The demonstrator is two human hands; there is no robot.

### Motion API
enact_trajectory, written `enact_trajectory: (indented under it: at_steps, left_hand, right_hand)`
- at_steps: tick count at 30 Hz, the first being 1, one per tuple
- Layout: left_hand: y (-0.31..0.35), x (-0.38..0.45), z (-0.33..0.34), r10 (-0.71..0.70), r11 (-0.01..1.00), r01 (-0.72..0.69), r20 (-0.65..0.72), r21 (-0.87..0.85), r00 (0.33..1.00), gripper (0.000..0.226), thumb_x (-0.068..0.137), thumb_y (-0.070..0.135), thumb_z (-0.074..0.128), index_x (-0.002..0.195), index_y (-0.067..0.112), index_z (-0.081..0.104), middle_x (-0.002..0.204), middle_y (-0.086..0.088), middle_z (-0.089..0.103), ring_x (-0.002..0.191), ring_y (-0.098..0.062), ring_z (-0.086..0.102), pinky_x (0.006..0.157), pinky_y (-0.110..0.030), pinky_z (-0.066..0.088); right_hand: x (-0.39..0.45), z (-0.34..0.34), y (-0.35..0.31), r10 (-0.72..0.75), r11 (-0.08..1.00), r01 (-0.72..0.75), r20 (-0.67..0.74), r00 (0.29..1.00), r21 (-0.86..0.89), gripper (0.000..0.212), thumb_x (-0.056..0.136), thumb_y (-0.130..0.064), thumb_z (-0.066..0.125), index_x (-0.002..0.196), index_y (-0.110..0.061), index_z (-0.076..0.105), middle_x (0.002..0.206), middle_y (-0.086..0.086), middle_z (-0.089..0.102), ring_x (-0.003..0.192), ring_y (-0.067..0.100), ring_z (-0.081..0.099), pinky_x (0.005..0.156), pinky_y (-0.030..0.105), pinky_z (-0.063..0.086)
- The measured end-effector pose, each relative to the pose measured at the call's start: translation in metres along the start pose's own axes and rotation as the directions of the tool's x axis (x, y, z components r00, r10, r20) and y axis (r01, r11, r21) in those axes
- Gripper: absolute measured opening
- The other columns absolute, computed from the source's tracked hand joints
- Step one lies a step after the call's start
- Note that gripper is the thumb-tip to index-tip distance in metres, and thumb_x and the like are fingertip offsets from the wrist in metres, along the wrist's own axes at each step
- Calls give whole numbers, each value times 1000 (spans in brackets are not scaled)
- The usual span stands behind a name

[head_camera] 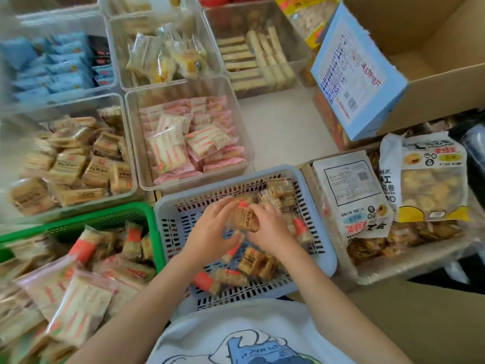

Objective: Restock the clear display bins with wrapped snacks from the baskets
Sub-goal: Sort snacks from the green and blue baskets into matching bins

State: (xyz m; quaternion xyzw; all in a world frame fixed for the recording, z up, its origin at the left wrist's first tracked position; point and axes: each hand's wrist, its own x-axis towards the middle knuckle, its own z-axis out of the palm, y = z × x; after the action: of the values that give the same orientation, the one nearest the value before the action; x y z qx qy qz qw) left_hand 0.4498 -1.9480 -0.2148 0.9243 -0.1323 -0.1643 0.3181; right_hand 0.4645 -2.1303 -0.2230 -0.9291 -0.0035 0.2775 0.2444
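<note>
Both hands are down over the grey-blue basket [319, 195], working together on one brown wrapped snack [246, 219]. The left hand [210, 229] curls its fingers and thumb around the packet's left side, the right hand [267, 227] pinches the other end, and the packet sits between them just above the basket's slotted floor. Forearms come in from below, converging in a V, wrists bent slightly down, knuckles up.

More wrapped snacks of the same sort lie loose in the basket beneath and beyond the hands. The likely home looks to be the clear bin [131, 153] up and to the left of the left hand, holding matching brown packets; the pink-packet bin [246, 143] sits straight ahead of the hands, and the green basket [147, 219] just to the left.

To do this well: gather a tidy handful rather than one piece, keep the grip gentle so the biscuit inside doesn't crack, lift clear of the basket rim, and lay the packets label-up in the matching bin. Motion blur on the left makes those labels hard to confirm.
</note>
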Motion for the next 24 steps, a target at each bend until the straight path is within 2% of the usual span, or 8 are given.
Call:
enact_trajectory:
  at_steps: [2,7,11,14,16,19,22,24]
  left_hand:
    - [-15,-4,-17,34,999,-34,-39,1,999,69,83,31,79,143,17,50,146,-5,49,136,-26,42,114,-42,36]
    - [-65,-38,-78,-140,990,143,-133,15,981,62,83,41,77,136,18,56,129,0,59,124,-19,49,98,-28,40]
    - [-128,-90,-123,-316,948,308,-305,-75,898,64,81,42,78,134,14,57,128,-3,58,125,-20,46,102,-28,37]
    - [-179,-128,-152,-412,908,388,-492,-157,767,60,79,37,80,130,10,60,120,-7,60,118,-25,50,99,-32,39]
    - [-204,-146,-173,-444,890,411,-577,-197,685,57,81,38,79,128,11,60,113,-4,61,108,-21,53,89,-30,43]
    - [-229,-150,-204,-462,885,369,-643,-285,611,49,83,38,75,125,19,57,105,5,58,98,-15,50,78,-30,41]
    - [-241,-134,-229,-447,893,308,-732,-329,514,40,87,37,71,122,20,59,108,4,58,102,-14,50,80,-25,37]
    - [-245,-116,-240,-445,894,296,-746,-337,496,38,91,34,69,124,20,59,114,2,53,107,-13,44,85,-22,33]
  right_hand:
    - [1,-3,-32,-73,997,73,41,997,-8,72,86,-24,75,148,-32,40,143,3,29,134,27,34,110,44,41]
    - [4,10,-125,-194,977,199,60,979,-73,70,88,-16,70,148,-31,36,154,3,16,119,28,53,87,39,54]
    - [11,38,-197,-301,953,302,-59,952,12,70,96,-25,63,153,-36,26,154,-3,16,111,22,55,77,28,48]
    - [24,64,-245,-320,946,324,-88,943,24,62,100,-26,57,155,-23,28,158,-1,18,138,23,39,105,33,42]
    - [35,82,-270,-325,946,323,-90,942,-34,64,100,-25,56,156,-15,27,161,4,21,147,25,27,119,39,30]
    - [48,107,-290,-291,949,282,-41,956,-143,66,100,-24,56,156,-12,24,163,7,18,149,28,23,121,42,28]
    - [53,124,-290,-247,950,237,-26,969,-203,65,98,-23,56,155,-14,28,166,7,8,153,28,16,119,46,33]
    - [54,128,-288,-244,940,228,-33,969,-253,65,98,-22,56,156,-16,27,167,7,6,154,29,14,115,46,39]
